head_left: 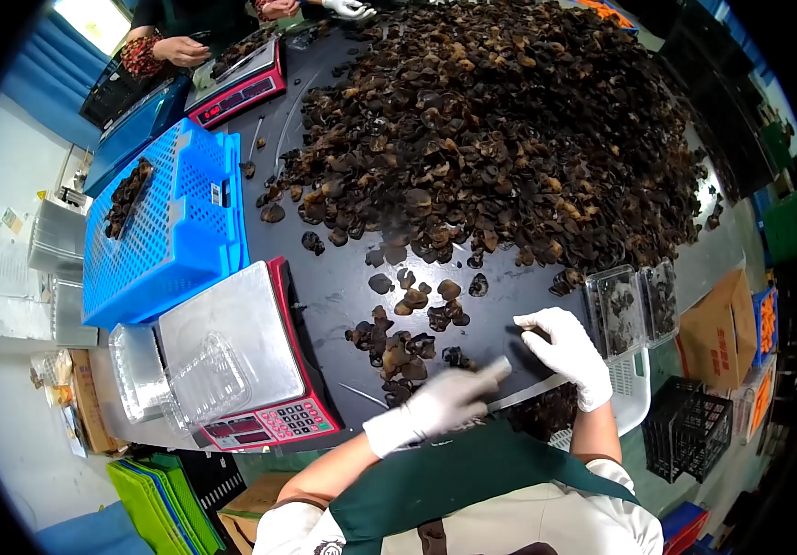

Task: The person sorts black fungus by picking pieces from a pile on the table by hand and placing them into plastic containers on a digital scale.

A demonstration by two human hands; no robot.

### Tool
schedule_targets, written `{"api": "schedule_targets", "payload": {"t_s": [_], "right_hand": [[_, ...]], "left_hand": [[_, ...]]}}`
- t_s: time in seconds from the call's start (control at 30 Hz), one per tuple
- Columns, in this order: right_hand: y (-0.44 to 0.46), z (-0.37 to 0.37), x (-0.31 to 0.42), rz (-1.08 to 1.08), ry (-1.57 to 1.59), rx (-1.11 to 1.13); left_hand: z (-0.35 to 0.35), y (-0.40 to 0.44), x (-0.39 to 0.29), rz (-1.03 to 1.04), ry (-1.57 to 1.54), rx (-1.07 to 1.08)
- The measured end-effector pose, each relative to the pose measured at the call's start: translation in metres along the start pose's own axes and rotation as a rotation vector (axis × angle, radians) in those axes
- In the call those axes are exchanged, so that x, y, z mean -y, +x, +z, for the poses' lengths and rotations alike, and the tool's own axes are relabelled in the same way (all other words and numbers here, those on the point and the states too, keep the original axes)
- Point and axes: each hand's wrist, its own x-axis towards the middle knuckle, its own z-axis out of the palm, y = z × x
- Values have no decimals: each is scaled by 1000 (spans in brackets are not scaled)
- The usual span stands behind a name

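Observation:
My left hand (pixel 445 404), in a white glove, is over the near table edge beside a few loose wood ear mushrooms (pixel 401 356). It is slightly blurred; its fingers stretch to the right and I see nothing held. My right hand (pixel 565 350), also gloved, hovers near the edge with its fingers apart and nothing in them. Below both hands, a white basket (pixel 634 388) holds dark mushroom pieces, partly hidden by my hands and apron. A large pile of wood ear mushrooms (pixel 509 120) covers the far part of the dark table (pixel 329 277).
On my left, a red-edged scale (pixel 232 314) carries a clear plastic box (pixel 209 379). Behind it sits a blue crate (pixel 167 231). An open clear box (pixel 616 310) with dark pieces lies at the right. Across the table, a co-worker's hand (pixel 181 51) is near another scale (pixel 241 83).

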Motion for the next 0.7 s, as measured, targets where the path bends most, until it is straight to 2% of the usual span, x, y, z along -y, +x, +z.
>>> {"api": "schedule_targets", "payload": {"t_s": [0.03,0.1,0.13,0.17,0.2,0.23,0.3,0.37,0.43,0.47,0.5,0.57,0.6,0.7], "right_hand": [[3,6,2,-45,27,-22],[8,16,4,-90,51,53],[12,22,5,-93,57,85],[17,28,4,-96,63,116],[25,39,-5,-213,12,51],[36,48,-8,-201,85,5],[55,70,-20,-285,-12,-265],[68,89,-23,-197,-68,-374],[73,112,-17,-164,-228,-370],[70,119,-10,-222,-235,-328],[65,127,-3,-279,-241,-285],[52,138,13,-418,-115,-119],[40,144,20,-516,-105,-108],[13,141,34,-521,-89,120]], "left_hand": [[13,-12,-1,-106,-194,260],[14,-20,0,-63,108,293],[9,-21,4,-17,205,234],[-2,-17,0,-48,181,96],[-13,-15,2,-48,256,-46],[-27,-12,5,-46,330,-187],[-57,-8,25,-107,354,-497],[-84,-21,55,-216,510,-691],[-91,-37,82,-282,672,-786],[-87,-45,85,-372,744,-736],[-81,-52,89,-374,742,-681],[-67,-68,92,-343,611,-591],[-64,-70,78,-377,569,-540],[-54,-85,73,-374,375,-493]]}}
